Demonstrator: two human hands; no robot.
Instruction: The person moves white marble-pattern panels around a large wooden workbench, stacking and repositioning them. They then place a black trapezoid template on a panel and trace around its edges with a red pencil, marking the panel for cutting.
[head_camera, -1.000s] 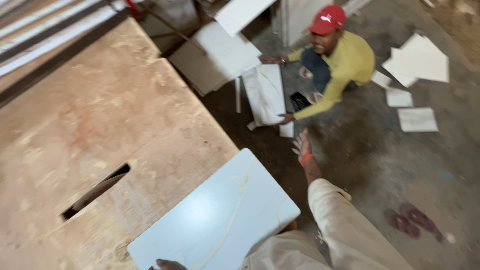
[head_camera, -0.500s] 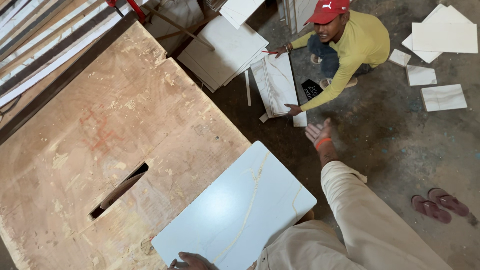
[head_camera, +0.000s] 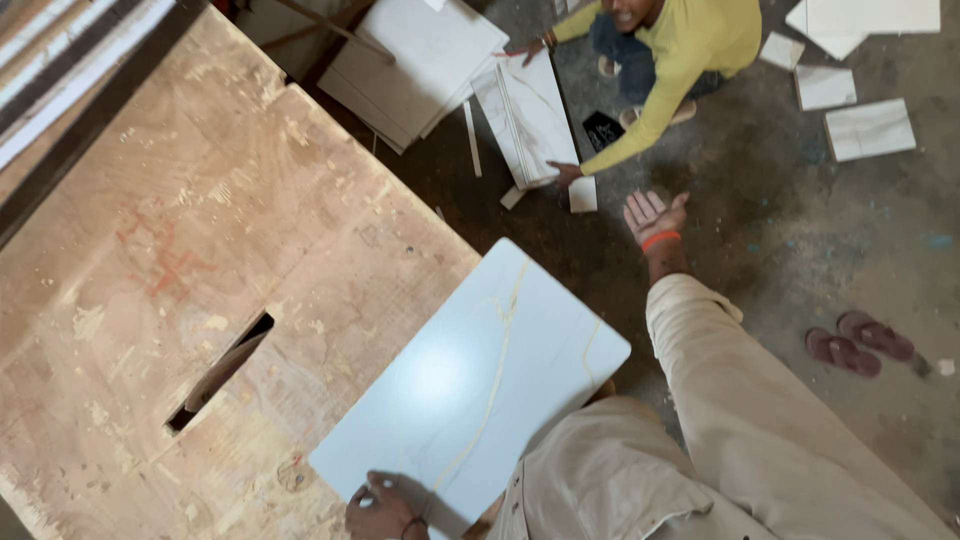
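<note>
A glossy white marble-veined tile (head_camera: 470, 385) lies on the wooden worktable (head_camera: 180, 250), one corner overhanging the table's edge. My left hand (head_camera: 383, 508) rests on its near corner, fingers curled on the surface. My right hand (head_camera: 652, 215) is stretched out over the floor, palm up and fingers spread, holding nothing; an orange band circles the wrist. Beyond it a crouching person in a yellow shirt (head_camera: 680, 50) holds a narrow white tile (head_camera: 530, 115) on the floor with both hands.
The table has a long saw slot (head_camera: 220, 370). A stack of large white tiles (head_camera: 410, 60) lies on the floor beside the table. Tile offcuts (head_camera: 868, 128) are scattered at the upper right. A pair of sandals (head_camera: 860, 345) lies on the concrete floor at right.
The view has shifted, so the table and tile sit higher and farther right. My right hand has turned palm up and opened. The crouching person still holds the narrow tile.
</note>
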